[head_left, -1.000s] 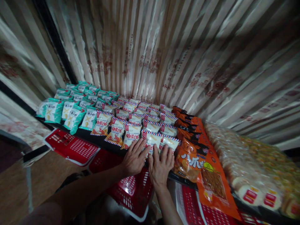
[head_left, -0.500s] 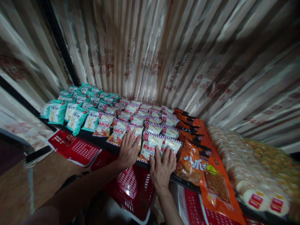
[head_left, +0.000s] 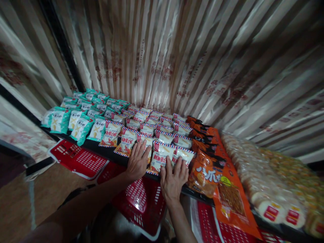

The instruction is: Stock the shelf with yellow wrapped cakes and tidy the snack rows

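Observation:
Rows of white snack bags (head_left: 162, 154) with red lettering and striped top edges stand on a black shelf (head_left: 113, 156). My left hand (head_left: 138, 160) lies with fingers stretched against the front of one bag (head_left: 147, 145) in the front row. To its right, my right hand (head_left: 174, 179) rests its spread fingers on the lower front of two neighbouring bags, partly covering the right one (head_left: 184, 155). Neither hand is wrapped around a bag. Teal-and-white snack bags (head_left: 82, 128) fill the shelf to the left, and orange bags (head_left: 202, 173) stand just right of my right hand.
Red perforated baskets (head_left: 141, 206) sit below the shelf's front edge. A long orange packet (head_left: 234, 202) hangs over that edge. Clear packs of round pale crackers (head_left: 273, 211) lie at the right. A pleated curtain (head_left: 157, 50) hangs close behind the goods.
The view has shifted slightly, so everything sits a little further left and up. Both hands remain against the same front bags.

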A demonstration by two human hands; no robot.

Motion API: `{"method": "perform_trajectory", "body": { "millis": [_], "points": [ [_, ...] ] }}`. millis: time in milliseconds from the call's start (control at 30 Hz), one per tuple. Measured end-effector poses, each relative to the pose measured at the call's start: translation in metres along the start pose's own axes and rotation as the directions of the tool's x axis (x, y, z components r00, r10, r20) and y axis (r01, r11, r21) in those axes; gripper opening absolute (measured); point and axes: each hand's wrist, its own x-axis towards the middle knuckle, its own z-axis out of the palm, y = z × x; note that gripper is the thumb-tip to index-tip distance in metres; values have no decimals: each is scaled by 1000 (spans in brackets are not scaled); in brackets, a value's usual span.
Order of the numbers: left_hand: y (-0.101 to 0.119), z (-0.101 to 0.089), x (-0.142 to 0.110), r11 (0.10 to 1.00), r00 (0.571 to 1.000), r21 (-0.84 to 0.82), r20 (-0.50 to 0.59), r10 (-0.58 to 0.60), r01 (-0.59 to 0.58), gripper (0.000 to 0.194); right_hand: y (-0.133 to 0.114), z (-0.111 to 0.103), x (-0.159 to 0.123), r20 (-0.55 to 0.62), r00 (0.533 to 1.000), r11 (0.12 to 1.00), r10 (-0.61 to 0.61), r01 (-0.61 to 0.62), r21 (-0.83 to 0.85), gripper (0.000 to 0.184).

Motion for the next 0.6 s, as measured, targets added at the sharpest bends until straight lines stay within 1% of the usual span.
{"method": "perform_trajectory", "body": {
  "millis": [167, 333, 467, 600],
  "points": [
    [1, 2, 0, 998, 1000, 58, 6, 6, -6, 48, 0, 1, 0, -7, 1000, 1000, -3, 3, -23, 50],
    [6, -4, 0, 997, 1000, 75, -6, 28, -28, 48, 0, 1, 0, -8, 1000, 1000, 2, -2, -26, 46],
    [15, -7, -6, 991, 993, 61, 17, 119, -120, 50, 0, 0, 0, 3, 1000, 1000, 5, -5, -10, 49],
    [23, -1, -12, 975, 975, 40, 58, 214, -217, 49, 1, 0, 0, -2, 1000, 1000, 1, -2, -15, 48]
  ]
}}
